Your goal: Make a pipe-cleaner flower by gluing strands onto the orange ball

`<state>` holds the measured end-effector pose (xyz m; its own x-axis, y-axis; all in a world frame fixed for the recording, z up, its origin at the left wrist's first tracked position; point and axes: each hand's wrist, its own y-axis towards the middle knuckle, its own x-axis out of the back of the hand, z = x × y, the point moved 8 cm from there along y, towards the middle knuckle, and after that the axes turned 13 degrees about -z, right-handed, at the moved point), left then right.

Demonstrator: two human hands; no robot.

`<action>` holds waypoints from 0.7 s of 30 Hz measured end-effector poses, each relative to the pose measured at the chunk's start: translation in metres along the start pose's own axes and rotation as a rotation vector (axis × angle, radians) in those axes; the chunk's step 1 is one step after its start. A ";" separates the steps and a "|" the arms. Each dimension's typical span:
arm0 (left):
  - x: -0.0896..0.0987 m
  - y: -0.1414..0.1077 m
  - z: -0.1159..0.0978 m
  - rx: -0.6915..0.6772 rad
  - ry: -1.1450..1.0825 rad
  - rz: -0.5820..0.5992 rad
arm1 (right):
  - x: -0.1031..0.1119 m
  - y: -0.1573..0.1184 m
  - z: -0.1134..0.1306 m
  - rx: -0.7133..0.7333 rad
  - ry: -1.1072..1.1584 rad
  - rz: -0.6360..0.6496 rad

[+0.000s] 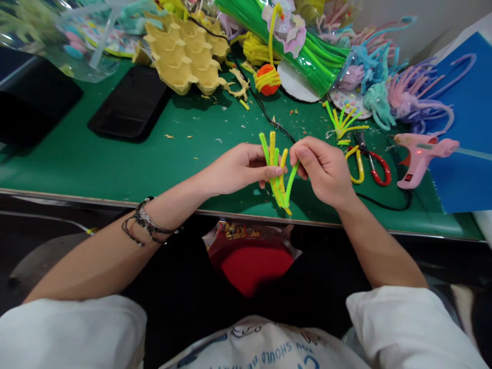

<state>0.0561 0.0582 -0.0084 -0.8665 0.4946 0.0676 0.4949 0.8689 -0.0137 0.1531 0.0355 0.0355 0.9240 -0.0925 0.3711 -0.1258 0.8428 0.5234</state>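
Note:
My left hand is closed on a small bunch of green and yellow pipe cleaners, joined at their lower end and fanning upward. Between the thumb and fingers of my right hand is the tip of one green stem from the same bunch. The bunch is held over the front edge of the green table. Just beyond my right hand lies a second small green and yellow pipe cleaner bunch. Scissors with red and yellow handles lie to the right of that hand.
A pink glue gun with a lit light stands at the right beside a blue board. At the back are an egg carton, an orange and yellow ball and green pipe cleaners. A black phone lies left; a cable crosses the table.

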 end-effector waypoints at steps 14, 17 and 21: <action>-0.005 0.000 -0.003 0.016 -0.044 0.037 | -0.005 -0.001 0.013 0.173 -0.037 0.010; -0.006 0.000 -0.001 0.032 -0.042 0.035 | -0.006 -0.001 0.013 0.180 -0.042 0.006; -0.006 -0.001 0.001 0.049 -0.024 0.033 | -0.007 -0.001 0.014 0.184 -0.059 0.007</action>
<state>0.0608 0.0546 -0.0096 -0.8515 0.5227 0.0422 0.5197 0.8519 -0.0649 0.1422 0.0279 0.0429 0.9005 -0.1223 0.4172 -0.2017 0.7327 0.6500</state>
